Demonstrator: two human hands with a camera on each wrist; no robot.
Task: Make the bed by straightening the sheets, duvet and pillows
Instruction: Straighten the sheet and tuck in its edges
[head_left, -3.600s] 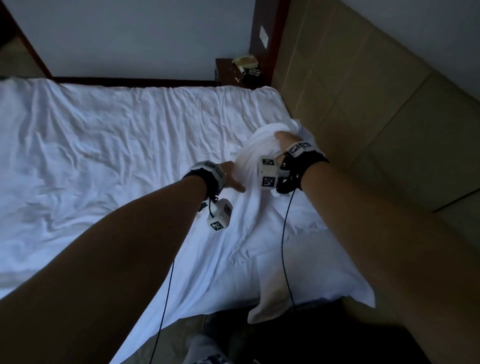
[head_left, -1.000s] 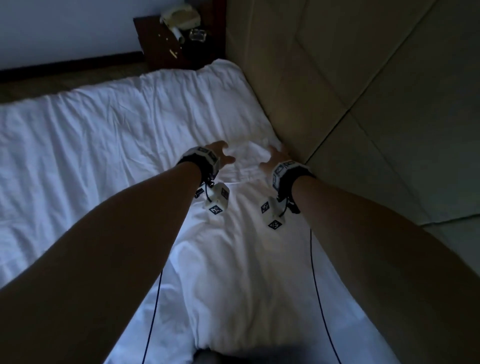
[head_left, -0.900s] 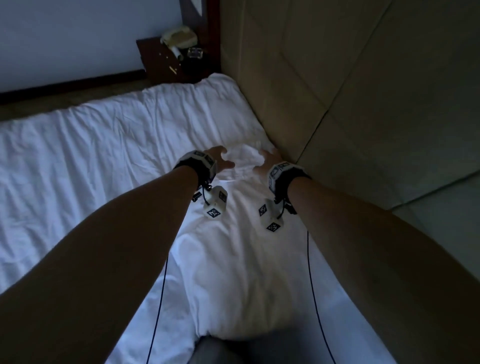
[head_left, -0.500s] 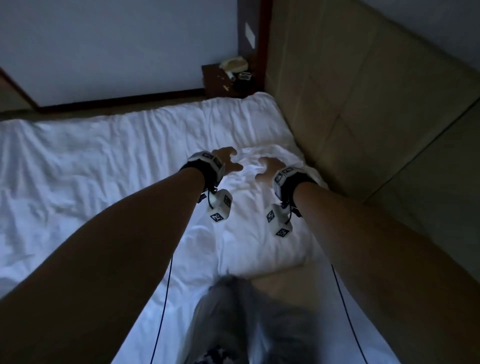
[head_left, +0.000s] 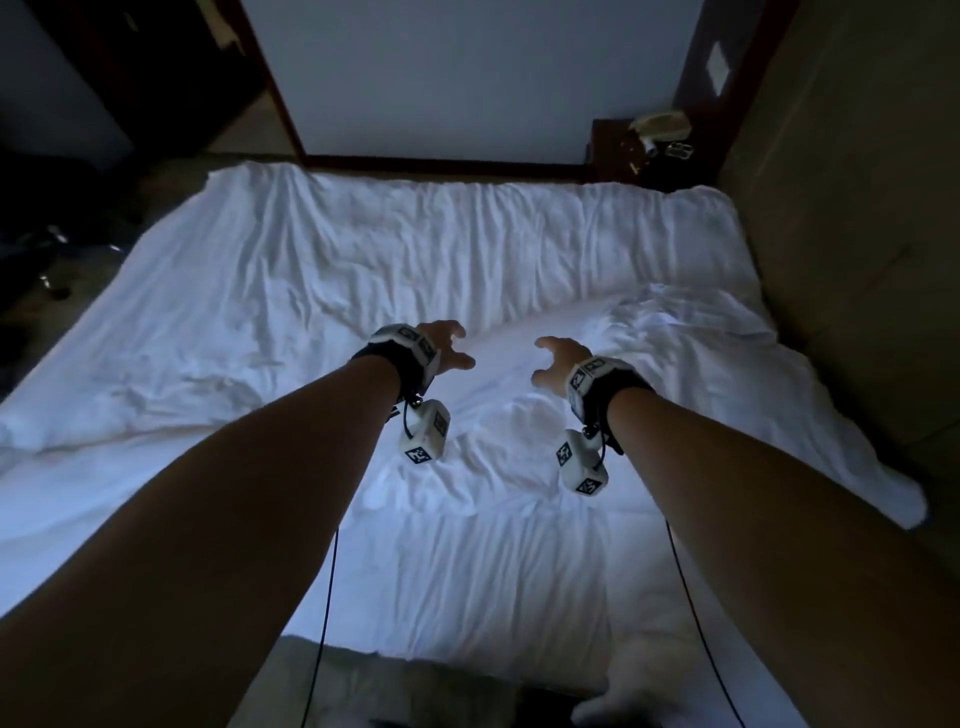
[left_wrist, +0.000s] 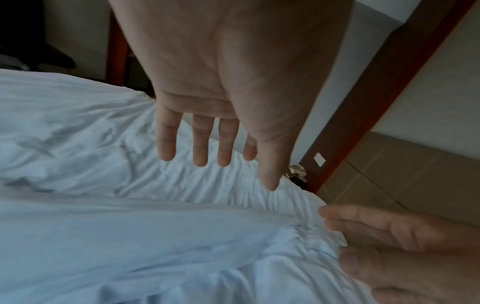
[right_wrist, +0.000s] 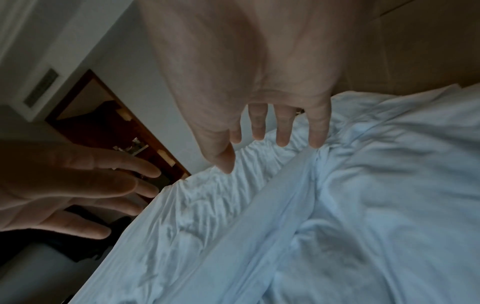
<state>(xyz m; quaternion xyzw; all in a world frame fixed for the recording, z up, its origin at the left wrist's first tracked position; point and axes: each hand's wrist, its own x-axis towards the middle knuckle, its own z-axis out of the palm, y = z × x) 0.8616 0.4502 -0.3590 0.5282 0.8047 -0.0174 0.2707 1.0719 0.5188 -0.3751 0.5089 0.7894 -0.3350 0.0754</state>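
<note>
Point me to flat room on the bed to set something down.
Best patch: the wide sheet left of the left hand, wrinkled but bare out to the bed's left edge. Also the near strip below both wrists. Crowded: the bunched pillow beyond the right hand, against the headboard.

No words, brand names or numbers can be read anywhere in the dim room. The only printed signs are black-and-white square code patterns on the wristbands (head_left: 410, 340) and on the small white cubes (head_left: 425, 431) hanging below both wrists; they carry no legible letters. A pale plate (head_left: 717, 61) on the far right wall panel is blank at this distance.
</note>
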